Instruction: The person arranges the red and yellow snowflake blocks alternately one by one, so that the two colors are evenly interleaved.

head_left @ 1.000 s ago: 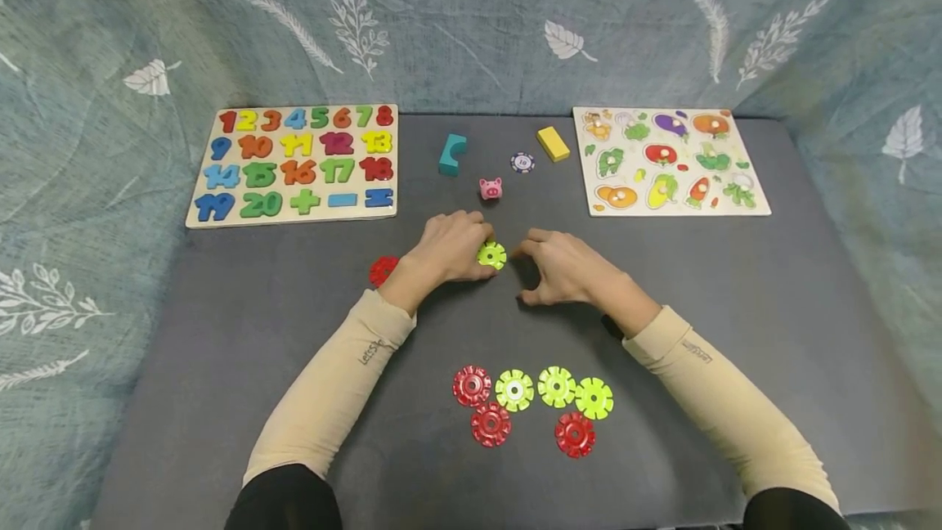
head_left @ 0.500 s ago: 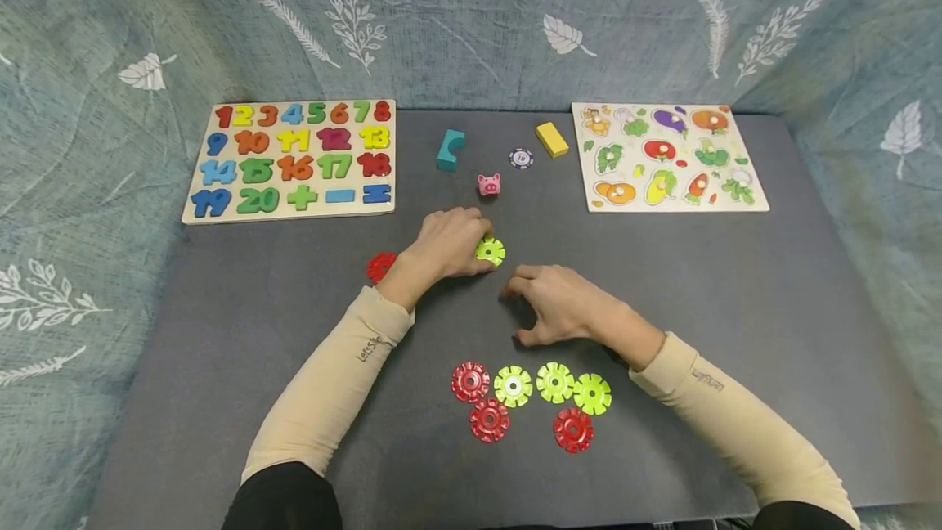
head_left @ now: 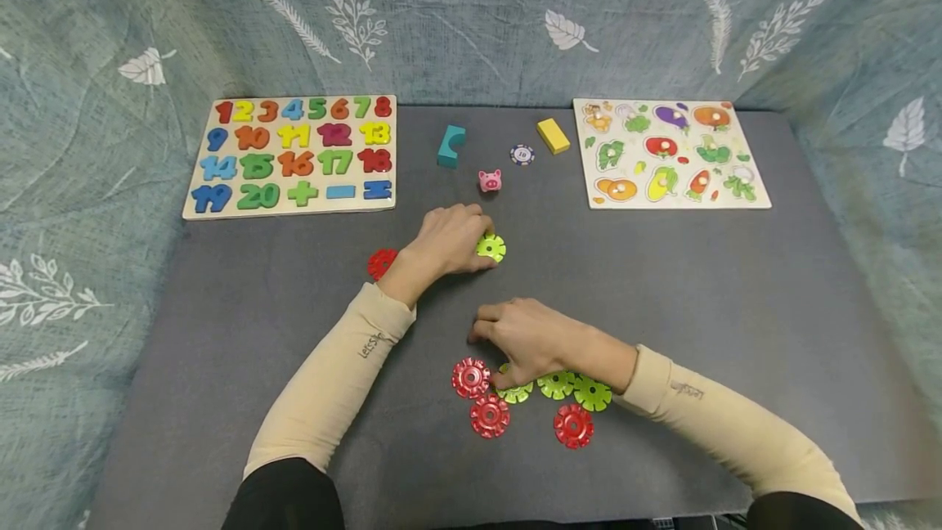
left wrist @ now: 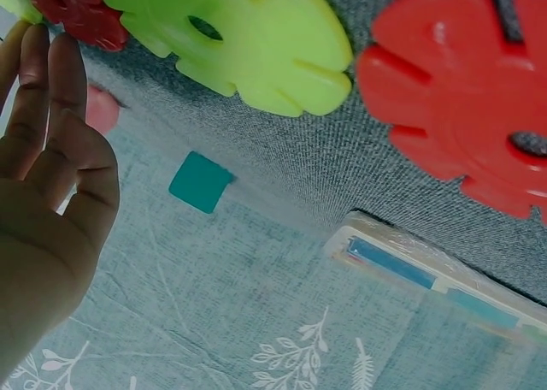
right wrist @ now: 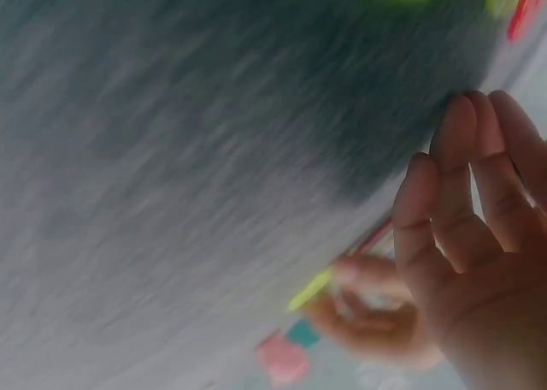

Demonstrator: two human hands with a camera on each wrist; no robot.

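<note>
My left hand pinches a yellow-green notched disc between thumb and fingers at mid table. A red notched disc shows beside that wrist. The left wrist view reveals a row of discs, with a large green disc and a red disc nearest the camera; the hand hides much of this row in the head view. My right hand is over the near group, fingers loosely bent, thumb tip overlapping a green disc. To its left lies a red disc.
More loose discs lie near the front: a red disc, another red disc and two green discs. At the back are a number board, a vegetable board, a teal block, pink pig, poker chip and yellow block.
My right hand has moved from beside the left hand toward the front and slightly left, over the near discs. The left hand has stayed at its green disc.
</note>
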